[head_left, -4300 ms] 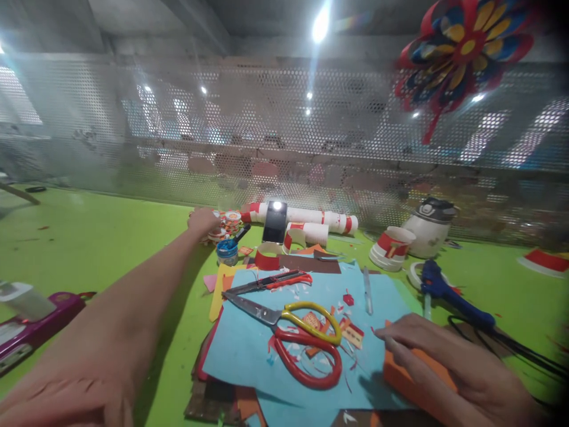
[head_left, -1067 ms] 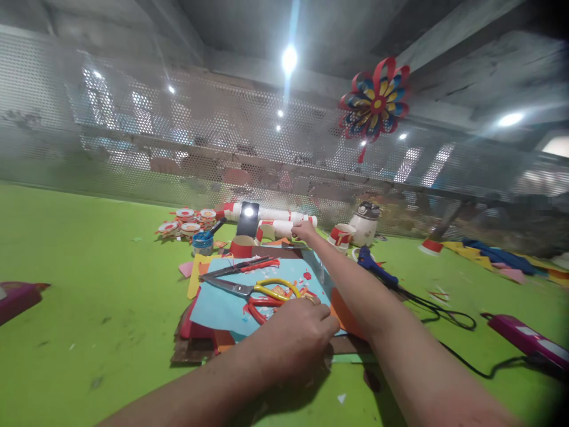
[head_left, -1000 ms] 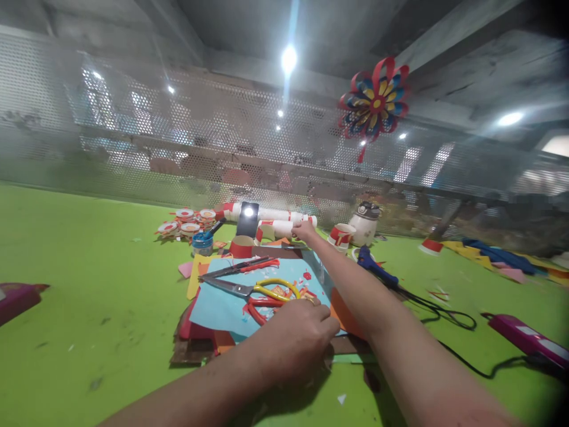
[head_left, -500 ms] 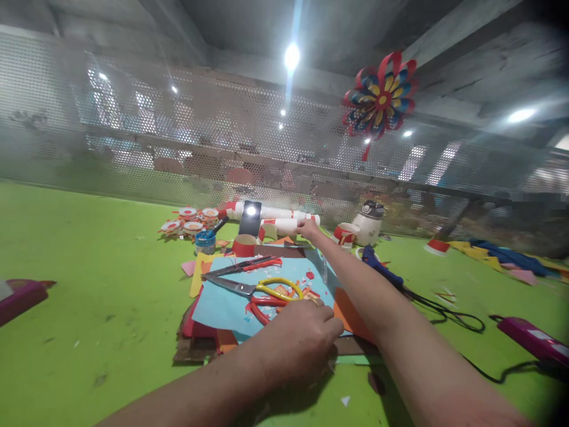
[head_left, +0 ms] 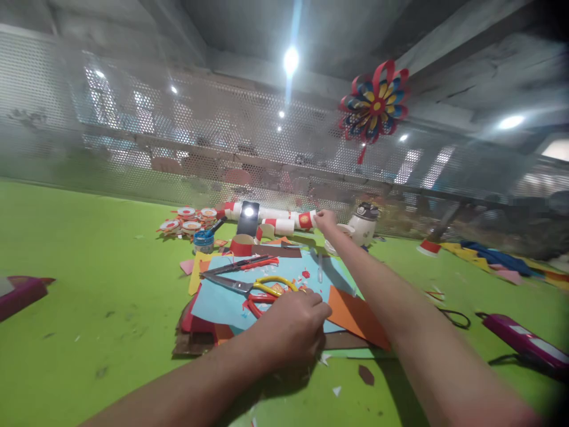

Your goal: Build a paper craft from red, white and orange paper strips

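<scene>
My right hand (head_left: 326, 221) reaches to the back, its fingers closed at the end of a white paper cup (head_left: 306, 221) with a red patch and gold emblem. This cup lies sideways in line with a long white roll (head_left: 271, 214); whether they are joined I cannot tell. A shorter white and red roll (head_left: 279, 226) lies in front. My left hand (head_left: 296, 326) rests curled at the near edge of light blue paper (head_left: 217, 311); its fingertips are hidden. Beside it lie scissors with yellow handles (head_left: 271, 283), red-handled scissors (head_left: 255, 305) and paper scraps.
A lit phone (head_left: 249, 219) leans against the long roll. Left of it are a blue jar (head_left: 204, 241) and several round paper pieces (head_left: 191, 227). A white jug (head_left: 363, 225) stands at right. Orange paper (head_left: 355, 314) and a purple device (head_left: 524, 341) lie nearer. A paper flower (head_left: 376, 104) hangs above.
My right hand has moved slightly right and up from the short roll's end, and the emblem cup now shows at its fingertips. My left hand stays curled at the paper's edge.
</scene>
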Available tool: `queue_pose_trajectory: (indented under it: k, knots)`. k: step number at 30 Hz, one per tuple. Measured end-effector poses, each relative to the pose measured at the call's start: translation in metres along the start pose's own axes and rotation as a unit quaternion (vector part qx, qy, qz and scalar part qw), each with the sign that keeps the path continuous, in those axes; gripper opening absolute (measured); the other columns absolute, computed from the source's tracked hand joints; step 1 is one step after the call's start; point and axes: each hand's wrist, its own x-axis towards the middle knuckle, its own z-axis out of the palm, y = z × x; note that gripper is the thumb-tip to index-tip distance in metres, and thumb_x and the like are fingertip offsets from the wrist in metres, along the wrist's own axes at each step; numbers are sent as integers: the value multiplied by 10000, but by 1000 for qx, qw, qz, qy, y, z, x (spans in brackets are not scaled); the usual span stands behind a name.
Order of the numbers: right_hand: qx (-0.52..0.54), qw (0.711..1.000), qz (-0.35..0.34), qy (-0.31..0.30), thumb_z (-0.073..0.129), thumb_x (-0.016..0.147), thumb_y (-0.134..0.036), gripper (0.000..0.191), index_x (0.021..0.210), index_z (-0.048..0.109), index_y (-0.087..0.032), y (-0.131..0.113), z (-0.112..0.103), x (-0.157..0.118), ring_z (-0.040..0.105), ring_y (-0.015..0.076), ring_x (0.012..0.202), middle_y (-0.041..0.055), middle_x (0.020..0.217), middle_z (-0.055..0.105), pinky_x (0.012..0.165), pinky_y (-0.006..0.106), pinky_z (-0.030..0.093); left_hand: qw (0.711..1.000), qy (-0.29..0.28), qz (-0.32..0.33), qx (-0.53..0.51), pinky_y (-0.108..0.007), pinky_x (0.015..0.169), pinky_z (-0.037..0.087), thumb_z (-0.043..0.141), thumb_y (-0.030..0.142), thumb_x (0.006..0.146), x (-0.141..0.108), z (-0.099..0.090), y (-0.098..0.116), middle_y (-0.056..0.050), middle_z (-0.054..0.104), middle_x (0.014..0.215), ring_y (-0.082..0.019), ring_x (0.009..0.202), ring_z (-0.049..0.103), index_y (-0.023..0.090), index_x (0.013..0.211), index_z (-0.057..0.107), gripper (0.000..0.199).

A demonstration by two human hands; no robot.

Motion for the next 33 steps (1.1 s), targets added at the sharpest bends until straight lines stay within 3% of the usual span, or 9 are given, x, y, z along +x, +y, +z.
queue_pose_trajectory:
  k: [6, 9, 13, 16, 19, 22, 25, 27, 33]
  knots:
    - [168, 984, 55, -32, 558, 914, -319, 323, 1195, 553, -158, -9, -42, -31, 604, 212, 1005, 88, 1196, 579, 835, 414, 525, 978, 107, -89, -154, -345, 718, 459, 494, 151, 803, 1, 10, -9, -79, 661, 886, -212, 796, 589, 182, 944, 632, 200]
    - [284, 953, 53, -93, 572, 904, -322, 256, 1073, 594, -131, -17, -59, -70, 638, 176, 876, 68, 1033, 640, 767, 371, 543, 876, 216, -237, -360, -375, 783, 473, 586, 214, 775, 6, 12, -23, -58, 670, 831, -209, 781, 602, 187, 1017, 642, 250]
    - [418, 892, 24, -172, 760, 696, -397, 299, 754, 593, -155, -26, -79, -129, 657, 172, 714, 18, 737, 663, 735, 361, 544, 796, 285, -322, -425, -396, 721, 519, 573, 380, 806, 13, 4, -42, -175, 621, 1031, -286, 960, 599, 94, 1209, 518, 497]
    - [483, 853, 5, -200, 814, 582, -451, 384, 738, 598, -173, -29, -89, -159, 654, 175, 696, 9, 722, 666, 729, 373, 539, 759, 299, -330, -476, -385, 719, 542, 594, 443, 795, 13, -6, -44, -215, 574, 1167, -300, 1025, 600, 94, 1346, 373, 688]
    - [513, 835, -9, -202, 812, 580, -455, 384, 744, 606, -176, -28, -91, -175, 645, 167, 686, 5, 724, 668, 724, 373, 534, 749, 296, -246, -539, -383, 809, 527, 677, 360, 735, 12, -13, -39, -172, 570, 1243, -300, 1108, 573, 163, 1388, 349, 756]
    - [514, 836, -26, -189, 797, 618, -429, 337, 736, 609, -176, -23, -89, -183, 626, 143, 669, -9, 711, 661, 716, 342, 523, 769, 292, -197, -533, -405, 839, 507, 730, 322, 686, 11, -13, -34, -152, 576, 1252, -320, 1134, 552, 187, 1397, 366, 811]
    - [498, 844, -47, -194, 802, 627, -380, 296, 735, 630, -165, -21, -86, -191, 603, 130, 645, -9, 687, 652, 694, 307, 501, 817, 292, -256, -426, -409, 799, 505, 743, 376, 686, 12, -9, -32, -127, 642, 1088, -302, 995, 608, 171, 1325, 483, 720]
    - [480, 851, -67, -201, 780, 655, -374, 272, 749, 647, -156, -21, -86, -194, 595, 131, 649, 3, 691, 652, 692, 303, 492, 819, 311, -280, -392, -396, 759, 512, 739, 399, 691, 12, -10, -34, -94, 663, 934, -269, 882, 629, 160, 1220, 571, 604]
    - [323, 931, -139, -104, 656, 719, -360, 224, 803, 622, -155, -13, -77, -187, 551, 128, 589, 9, 672, 613, 602, 301, 473, 687, 468, -235, -504, -365, 699, 564, 750, 364, 678, 13, -33, -61, -60, 644, 940, -206, 820, 653, 162, 963, 561, 397]
